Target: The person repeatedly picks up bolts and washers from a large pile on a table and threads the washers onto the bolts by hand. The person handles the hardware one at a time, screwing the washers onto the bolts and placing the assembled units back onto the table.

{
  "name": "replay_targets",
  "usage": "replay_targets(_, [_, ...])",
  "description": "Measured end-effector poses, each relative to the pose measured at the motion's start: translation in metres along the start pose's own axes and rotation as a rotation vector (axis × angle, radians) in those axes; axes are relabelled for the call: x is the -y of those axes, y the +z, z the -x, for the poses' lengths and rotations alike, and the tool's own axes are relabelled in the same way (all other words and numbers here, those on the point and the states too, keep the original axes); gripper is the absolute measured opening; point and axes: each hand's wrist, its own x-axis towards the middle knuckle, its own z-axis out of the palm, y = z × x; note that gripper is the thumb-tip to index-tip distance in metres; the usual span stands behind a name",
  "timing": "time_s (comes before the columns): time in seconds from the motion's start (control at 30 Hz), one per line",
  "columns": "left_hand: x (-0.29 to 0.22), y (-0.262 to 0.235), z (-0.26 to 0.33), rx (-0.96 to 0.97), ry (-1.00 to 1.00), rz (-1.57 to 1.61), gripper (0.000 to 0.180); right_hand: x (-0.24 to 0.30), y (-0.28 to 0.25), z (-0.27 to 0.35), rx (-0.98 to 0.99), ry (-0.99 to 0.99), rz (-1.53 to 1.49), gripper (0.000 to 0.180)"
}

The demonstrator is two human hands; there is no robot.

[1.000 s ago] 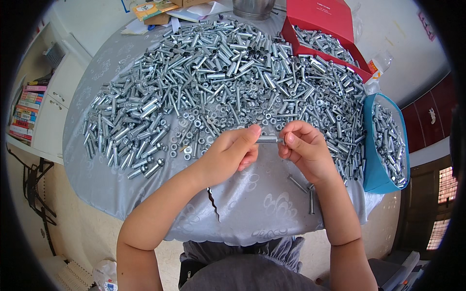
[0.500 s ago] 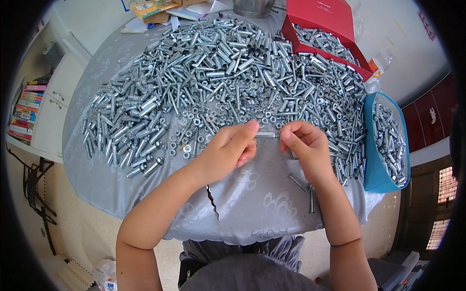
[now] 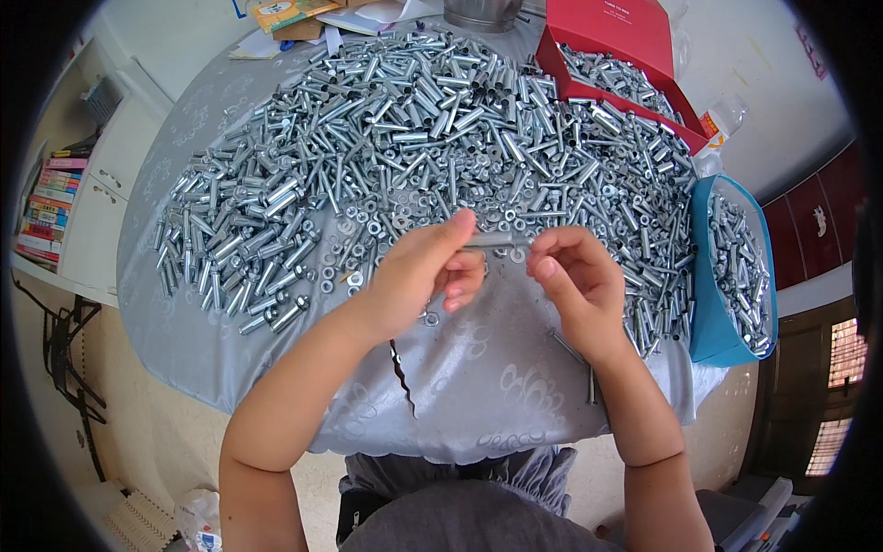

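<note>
Above the near middle of the table, a shiny metal sleeve [image 3: 492, 239] lies level between my hands. My left hand [image 3: 418, 271] holds its left end under the thumb, with the other fingers curled below. At the right end, a thinner piece like a bolt [image 3: 521, 241] shows, and the fingertips of my right hand [image 3: 579, 276] pinch it. The tip inside that pinch is hidden. Just beyond my hands are loose washers and nuts [image 3: 372, 227]. Below my left fingers lies a small nut [image 3: 430, 319]. Two loose bolts [image 3: 591, 382] rest beside my right wrist.
A large heap of metal sleeves and bolts [image 3: 414, 101] covers the table [image 3: 441, 405]. Assembled anchor bolts [image 3: 267, 248] lie at left. A red box [image 3: 635, 120] and a blue bin [image 3: 713, 322] hold more hardware at right. A dark wavy strip [image 3: 402, 382] lies near the front.
My left hand has shifted slightly left and up, and its lower fingers have loosened. The sleeve has risen a little, with the thinner piece now showing at its right end.
</note>
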Motion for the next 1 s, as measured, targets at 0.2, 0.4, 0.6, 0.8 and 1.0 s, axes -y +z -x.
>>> replay_targets(0.2, [-0.011,-0.013,0.000,0.121,0.138,0.338,0.046,-0.002,-0.003,-0.009,0.057,-0.421,0.726,0.014])
replay_targets(0.4, [-0.010,-0.018,-0.002,0.101,0.132,0.536,0.043,-0.005,0.004,-0.013,0.119,-0.495,0.947,0.022])
replay_targets(0.6, [-0.013,-0.023,0.000,0.151,0.143,0.651,0.042,-0.003,0.011,-0.013,0.215,-0.501,1.032,0.027])
replay_targets(0.8, [-0.018,-0.027,0.000,0.120,0.184,0.648,0.042,-0.006,0.015,-0.010,0.284,-0.481,1.096,0.036])
replay_targets(1.0, [-0.021,-0.034,0.000,0.097,0.209,0.630,0.042,-0.003,0.012,-0.013,0.242,-0.473,1.126,0.036])
